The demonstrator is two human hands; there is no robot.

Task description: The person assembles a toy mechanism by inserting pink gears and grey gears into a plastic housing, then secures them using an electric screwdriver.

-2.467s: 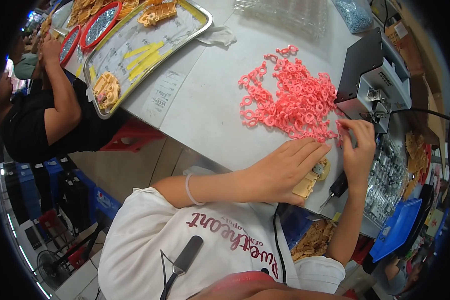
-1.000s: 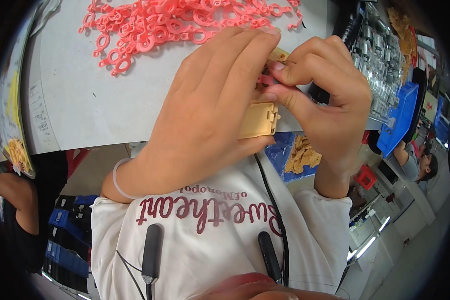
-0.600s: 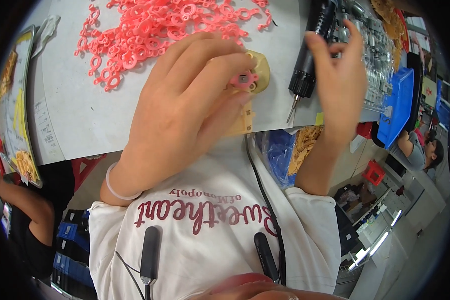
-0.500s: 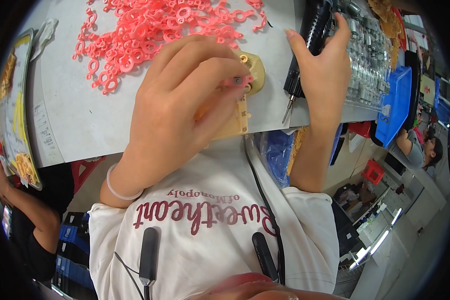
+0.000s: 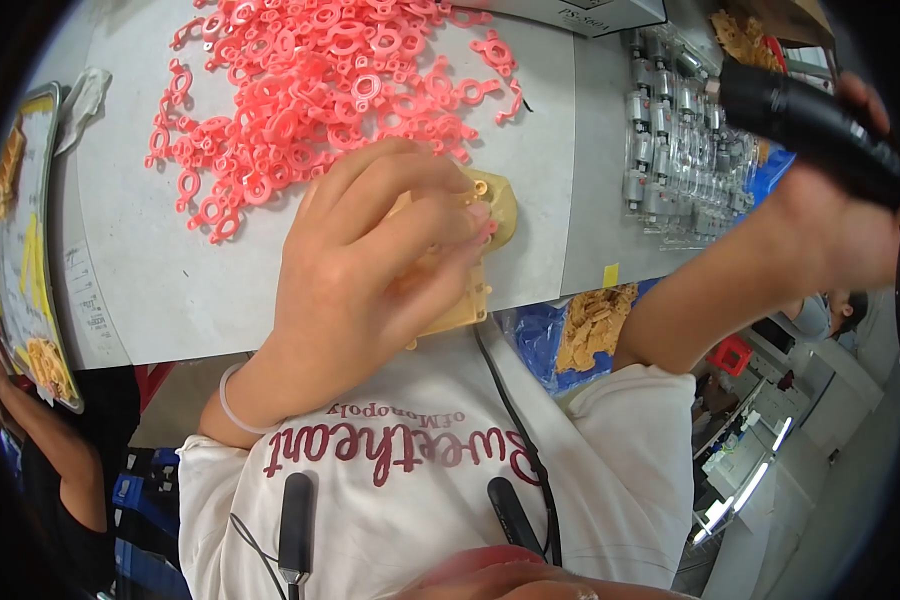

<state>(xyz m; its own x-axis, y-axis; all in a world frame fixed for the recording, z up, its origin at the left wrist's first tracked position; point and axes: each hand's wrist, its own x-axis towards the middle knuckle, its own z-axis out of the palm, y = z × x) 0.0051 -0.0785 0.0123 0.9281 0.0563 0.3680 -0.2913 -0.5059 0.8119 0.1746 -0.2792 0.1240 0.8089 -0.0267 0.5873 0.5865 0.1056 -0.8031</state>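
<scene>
My left hand (image 5: 355, 250) bends over a pale yellow plastic housing (image 5: 505, 215) at the table's near edge, its fingers closed on it. A small bit of a pink plastic part (image 5: 490, 229) peeks out by the fingertips; the hand hides the rest of it and much of the housing. Off to the far right, my right hand (image 5: 840, 220) grips a black electric screwdriver (image 5: 805, 125), held up and tilted away from the housing. A pile of pink ring-shaped plastic parts (image 5: 310, 100) lies just beyond my left hand.
Small metal motors in a clear tray (image 5: 670, 150) stand on the right of the table, near a white box (image 5: 590, 12). A bag of yellow parts (image 5: 595, 330) sits below the table edge. At left is a tray (image 5: 35, 250); another person's arm (image 5: 55, 440) is beside it.
My right hand has swung the screwdriver out to the far right, away from the housing. My left hand stays on the housing. The view has shifted, so the table appears lower.
</scene>
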